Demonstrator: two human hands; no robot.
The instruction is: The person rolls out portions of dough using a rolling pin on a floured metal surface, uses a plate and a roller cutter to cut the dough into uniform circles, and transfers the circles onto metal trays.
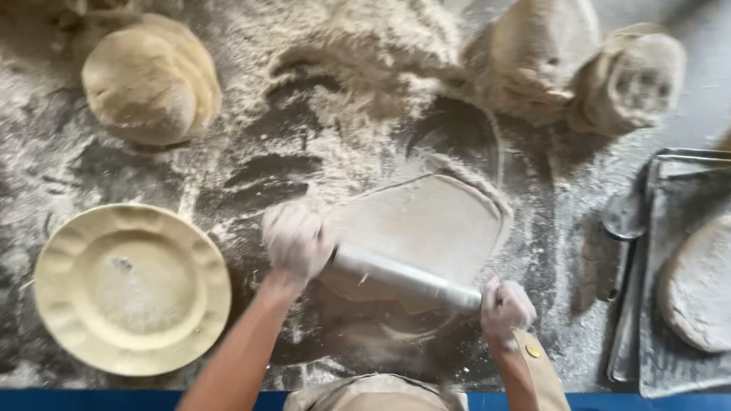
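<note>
Head camera is looking straight down on a dark, flour-dusted surface, and both flour-coated hands are gripping a smooth, pale metal-looking rolling pin that is lying at a slant across the near edge of a flattened, roughly square sheet of pale dough. The left hand is curling tight around the pin's upper end, the right hand is clenching the lower end, and the pin is pressing on the dough between them, right in the middle of the view just ahead of the person's body. A tan sleeve cuff with a round gold-coloured button is showing at the right wrist. Off to the left, well apart from the hands, a round cream-coloured plate with a scalloped rim is sitting on the surface with a dusting of flour in its well. Up in the far left corner a rounded lump of beige dough is resting, and across the top right two more floury dough lumps are sitting side by side, touching each other. A loose heap of white flour is spreading between those lumps at the top centre. On the right edge a grey metal tray is holding another flattened oval of dough, and a dark metal spoon-like tool is lying just beside the tray's left rim.
</note>
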